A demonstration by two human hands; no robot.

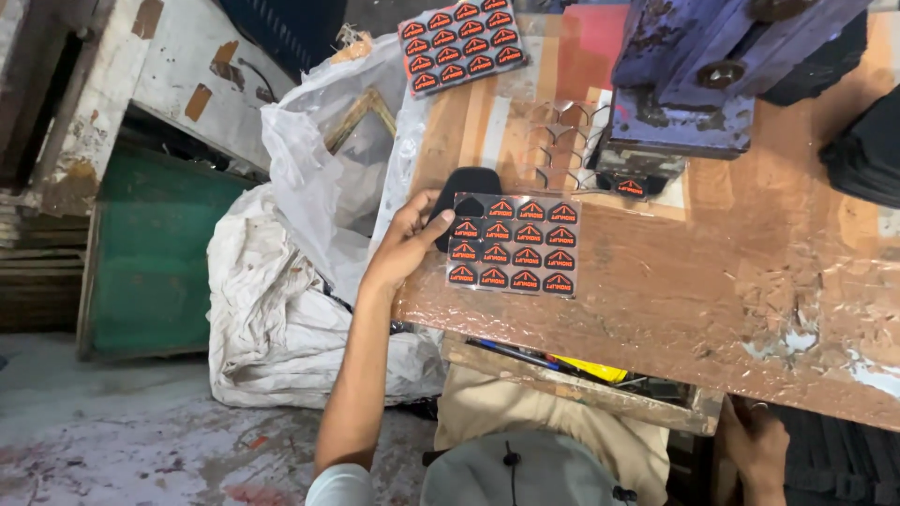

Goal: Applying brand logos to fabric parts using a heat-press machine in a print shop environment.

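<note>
- Head view looks down on a worn wooden worktop [750,281] with peeling brown tape.
- Left hand [412,239] has its grip pinched on the left edge of a dark sheet of orange-and-black badges [514,245], thumb on top; the sheet lies flat near the worktop's front edge, and one badge slot at its top left is cut out.
- A black rounded pad [469,183] lies just behind the sheet, partly under it.
- Right hand [755,440] hangs low below the worktop's edge; whether its grip is spread or closed I cannot tell.
- A blue metal press [694,84] stands further back, with a single cut badge [630,187] at its base.
- A second badge sheet [462,42] rests at the far left corner.
- White sacks [291,281] are heaped on the floor to the left.
</note>
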